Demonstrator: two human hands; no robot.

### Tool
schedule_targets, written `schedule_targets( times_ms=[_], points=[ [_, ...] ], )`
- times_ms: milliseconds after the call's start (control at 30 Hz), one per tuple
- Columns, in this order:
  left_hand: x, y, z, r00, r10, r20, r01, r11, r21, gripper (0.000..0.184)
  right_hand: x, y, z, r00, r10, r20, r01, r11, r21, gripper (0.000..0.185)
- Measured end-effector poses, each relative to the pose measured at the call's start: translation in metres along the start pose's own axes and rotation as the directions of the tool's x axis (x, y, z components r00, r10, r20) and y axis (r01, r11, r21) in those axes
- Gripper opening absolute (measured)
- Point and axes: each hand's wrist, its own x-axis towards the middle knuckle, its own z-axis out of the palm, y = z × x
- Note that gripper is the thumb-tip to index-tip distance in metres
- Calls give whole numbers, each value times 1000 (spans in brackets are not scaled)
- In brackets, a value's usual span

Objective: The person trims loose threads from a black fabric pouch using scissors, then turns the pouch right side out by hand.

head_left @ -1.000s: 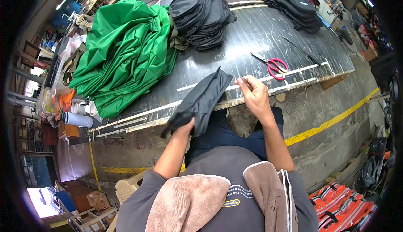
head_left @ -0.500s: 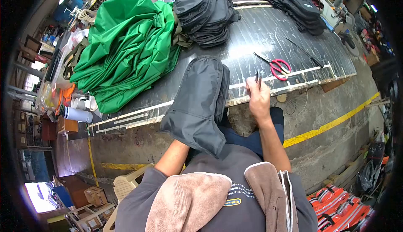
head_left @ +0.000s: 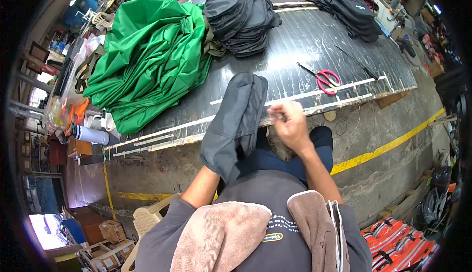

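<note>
A black fabric piece (head_left: 228,119) is held up at the table's front edge, its narrow side turned partly toward me. My left hand is hidden behind and beneath it; only the forearm shows below the cloth. To the right of the fabric, my right hand (head_left: 291,126) is raised with its fingers curled together. A small dark tool was in it earlier, but what it holds now is blurred. Scissors with red handles (head_left: 325,81) lie on the dark table (head_left: 290,41), beyond my right hand.
Green fabric (head_left: 152,60) is heaped at the left of the table, beside stacked black pieces (head_left: 241,18). A black bag (head_left: 349,14) lies at the back right, and a thin dark tool (head_left: 361,64) near the right edge. A white bottle (head_left: 91,135) stands at the left.
The black fabric has swung from edge-on to broad face, then partly back to a narrower view. My right hand has moved left and closer to it; the small tool no longer shows clearly.
</note>
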Motion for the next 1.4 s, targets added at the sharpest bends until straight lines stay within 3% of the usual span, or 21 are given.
schedule_targets(
  times_ms=[33, 67, 167, 267, 367, 467, 500, 633, 833, 933, 1000, 1067, 1100, 1133, 1167, 1200, 1233, 1400],
  points=[
    [-4, -3, -4, 1000, -6, -15, 6, 1000, 14, 56, -2, 11, -4, 997, 24, -68, -28, 998, -63, 10],
    [-9, -6, -10, 999, -18, -33, 19, 999, 39, 56, -5, 22, -10, 972, 194, -131, -196, 980, -6, 15],
    [-14, -10, -28, 995, -38, -92, 48, 993, 111, 56, 1, 56, -42, 915, 304, -267, -319, 948, -16, 23],
    [-13, -3, -44, 984, -29, -178, 72, 968, 239, 56, 3, 76, -71, 840, 499, -213, -540, 806, -240, 25],
    [-2, 6, -55, 962, 5, -273, 101, 923, 372, 56, -7, 114, -67, 937, 215, -276, -314, 867, -388, 41],
    [9, 14, -68, 935, 42, -352, 139, 869, 475, 56, -16, 122, -59, 909, 360, -209, -416, 761, -498, 60],
    [12, 15, -71, 930, 50, -365, 148, 857, 493, 56, -20, 125, -53, 918, 331, -219, -396, 744, -538, 61],
    [17, 17, -79, 911, 73, -406, 177, 820, 545, 56, -28, 137, -40, 950, 242, -195, -311, 719, -622, 53],
    [15, 21, -79, 903, 90, -420, 192, 789, 583, 56, -22, 141, -41, 944, 292, -152, -319, 700, -638, 43],
    [15, 28, -81, 897, 124, -424, 189, 761, 621, 56, -16, 137, -42, 986, 113, -120, -165, 661, -732, 38],
    [14, 31, -81, 897, 155, -414, 176, 734, 656, 56, -11, 127, -41, 986, 115, -123, -168, 728, -664, 36],
    [10, 19, -71, 919, 88, -385, 144, 833, 535, 56, -4, 110, -37, 988, 107, -108, -150, 802, -578, 34],
    [0, -7, -51, 932, -85, -351, 159, 970, 187, 57, 1, 100, -34, 991, 96, -94, -132, 839, -527, 33],
    [-9, -33, -31, 917, -256, -306, 206, 961, -185, 57, 6, 89, -32, 993, 85, -81, -113, 873, -475, 33],
    [-12, -27, -33, 945, -151, -290, 192, 974, 119, 57, 12, 73, -30, 993, 91, -71, -111, 913, -392, 26],
    [-15, -23, -33, 969, -55, -242, 154, 898, 411, 57, 17, 61, -26, 994, 93, -51, -105, 940, -324, 24],
    [-17, -30, -20, 946, -99, -309, 204, 922, 328, 59, 20, 51, -23, 995, 94, -31, -99, 962, -255, 23],
    [-13, -31, -9, 967, -93, -239, 160, 948, 275, 55, 38, -7, -6, 999, 43, 28, -48, 977, 205, 14]
  ],
)
